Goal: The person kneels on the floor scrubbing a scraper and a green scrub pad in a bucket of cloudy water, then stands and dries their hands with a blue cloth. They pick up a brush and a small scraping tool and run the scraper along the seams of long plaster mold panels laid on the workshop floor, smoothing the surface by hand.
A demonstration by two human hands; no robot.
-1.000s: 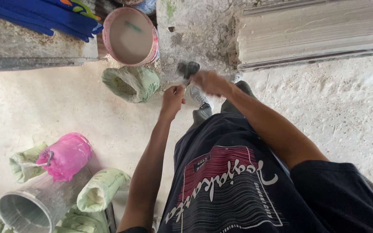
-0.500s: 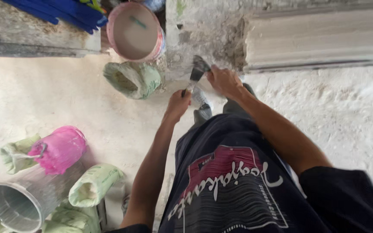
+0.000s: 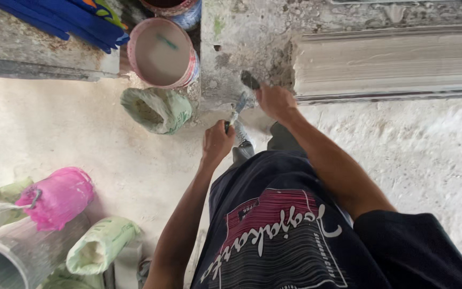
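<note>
Your left hand (image 3: 217,143) is closed in a fist around the handle of a chisel (image 3: 236,113), a slim metal rod, bluish-grey and dusty, that slants up and to the right from your fist toward the broken edge of the wall (image 3: 241,43). Its tip lies just below the rough, chipped patch of plaster where the grey wall meets a pale ribbed moulding (image 3: 391,61). Your right hand (image 3: 275,101) is closed around the handle of a hammer (image 3: 250,80), whose dark head shows just above and left of your knuckles, close against the chipped spot. The chisel sits between your two hands, near the base of the wall, above your knee.

Counted: one chisel and one hammer. One round pink-rimmed bucket (image 3: 161,52) stands against the wall to the left, filled with a pale beige mix, and a second bucket behind it shows only its lower edge. One open green sack (image 3: 157,109) lies just below the bucket. At lower left you have one pink bag (image 3: 57,197), two more rolled pale green sacks (image 3: 100,246) near it, and one metal pail (image 3: 6,257). A bundle of blue strips (image 3: 60,18) lies at the top left on a ledge.
</note>
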